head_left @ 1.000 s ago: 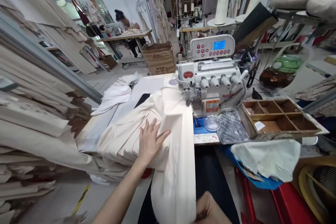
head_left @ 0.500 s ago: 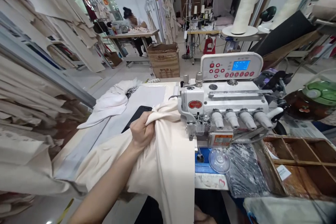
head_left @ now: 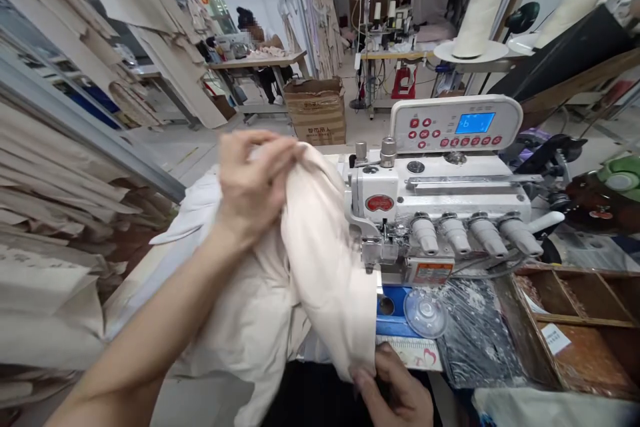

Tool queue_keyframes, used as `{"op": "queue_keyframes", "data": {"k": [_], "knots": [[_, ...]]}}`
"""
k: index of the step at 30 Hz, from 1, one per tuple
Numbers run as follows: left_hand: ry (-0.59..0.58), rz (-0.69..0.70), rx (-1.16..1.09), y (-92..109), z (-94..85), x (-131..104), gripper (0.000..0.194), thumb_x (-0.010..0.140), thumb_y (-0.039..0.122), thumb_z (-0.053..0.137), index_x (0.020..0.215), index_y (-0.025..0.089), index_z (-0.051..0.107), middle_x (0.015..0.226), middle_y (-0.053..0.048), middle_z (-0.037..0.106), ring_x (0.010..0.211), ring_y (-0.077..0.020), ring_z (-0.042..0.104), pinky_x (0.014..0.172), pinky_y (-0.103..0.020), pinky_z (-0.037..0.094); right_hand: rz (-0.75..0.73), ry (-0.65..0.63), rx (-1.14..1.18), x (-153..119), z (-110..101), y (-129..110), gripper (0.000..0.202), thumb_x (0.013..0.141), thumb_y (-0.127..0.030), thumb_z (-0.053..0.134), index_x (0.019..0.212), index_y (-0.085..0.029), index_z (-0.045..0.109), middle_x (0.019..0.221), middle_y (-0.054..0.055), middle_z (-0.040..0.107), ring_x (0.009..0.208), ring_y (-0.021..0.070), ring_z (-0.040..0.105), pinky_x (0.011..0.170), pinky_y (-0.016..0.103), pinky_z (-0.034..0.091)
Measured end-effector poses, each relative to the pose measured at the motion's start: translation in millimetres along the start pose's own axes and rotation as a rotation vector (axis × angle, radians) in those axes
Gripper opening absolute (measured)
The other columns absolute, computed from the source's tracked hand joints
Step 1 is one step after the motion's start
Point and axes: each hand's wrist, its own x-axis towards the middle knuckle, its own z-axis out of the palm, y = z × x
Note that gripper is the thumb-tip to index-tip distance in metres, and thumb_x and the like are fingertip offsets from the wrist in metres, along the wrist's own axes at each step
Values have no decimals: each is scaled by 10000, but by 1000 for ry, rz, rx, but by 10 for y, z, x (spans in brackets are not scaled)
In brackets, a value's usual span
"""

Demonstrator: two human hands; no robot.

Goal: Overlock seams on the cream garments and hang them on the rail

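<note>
Grip, L hand (head_left: 253, 177): fingers curled, closed on a raised fold of cream cloth (head_left: 320, 247); hand blurred, exact finger gap n/a.
Grip, R hand (head_left: 400, 390): thumb & fingers pinched tight on same cloth, lower R corner.

Cloth: 1 pc, lt. cream, bunched. Lies btwn the hands & to L of sewing machine (head_left: 450, 187). Long axis slants from L hand (far, up & L) down to R hand (near, lower R). R edge runs roughly fore-aft, just beside needle end (head_left: 370, 250) of mach.; whether any part sits under the foot, can't tell (blur). R hand is the one on that edge line & nearer the body; L hand is on far side, off to L of needle end. More cloth hangs loose below L hand, by dark trousers (head_left: 320, 393).

Adj. items, R of cloth: blue plate (head_left: 393, 328); clear round dish (head_left: 426, 313), on/over plate; ruler (head_left: 410, 352), near R hand; dark pkt. in plastic (head_left: 480, 333); divided tray (head_left: 575, 310), brown, w/ wht. tag (head_left: 556, 339).

Other: wht. cloth (head_left: 187, 210), L, partly behind L arm; carton (head_left: 316, 123), beyond table; thread cone (head_left: 483, 10), upright; co-worker (head_left: 265, 47), seated, bkgd.
</note>
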Motion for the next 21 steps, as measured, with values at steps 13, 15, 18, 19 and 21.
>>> {"op": "queue_keyframes", "data": {"k": [13, 15, 18, 19, 21], "knots": [[-433, 116, -898, 933, -162, -745, 112, 976, 258, 681, 1024, 218, 774, 1019, -59, 791, 1010, -173, 724, 896, -318, 573, -226, -38, -22, 619, 70, -184, 172, 936, -197, 717, 1100, -238, 745, 768, -14, 755, 595, 109, 710, 644, 179, 606], [-495, 110, -955, 823, -63, -630, 93, 942, 323, 738, 953, 267, 811, 987, -41, 795, 950, -178, 720, 900, -351, 554, -246, -58, -32, 682, 99, -176, 108, 953, -205, 708, 1038, -226, 771, 769, 1, 785, 535, 111, 709, 572, 170, 605], [-655, 69, -1016, 683, 48, -530, 151, 929, 411, 740, 924, 307, 849, 974, -65, 795, 933, -210, 720, 921, -392, 557, -275, -36, -16, 718, 127, -99, 147, 982, -223, 700, 1102, -218, 784, 761, 19, 815, 487, 138, 716, 505, 194, 619], [-712, 31, -1036, 641, 80, -515, 171, 926, 435, 736, 930, 313, 856, 992, -81, 796, 948, -227, 722, 924, -403, 566, -311, -32, -19, 726, 123, -72, 171, 982, -205, 701, 1129, -228, 785, 764, 17, 821, 496, 148, 729, 519, 206, 632], [-800, -63, -1082, 552, 158, -488, 202, 913, 480, 735, 935, 322, 860, 1007, -108, 796, 1003, -263, 723, 928, -426, 584, -401, -55, -31, 744, 93, -33, 258, 975, -146, 697, 1189, -266, 777, 798, 5, 832, 542, 156, 759, 571, 216, 654]]}}
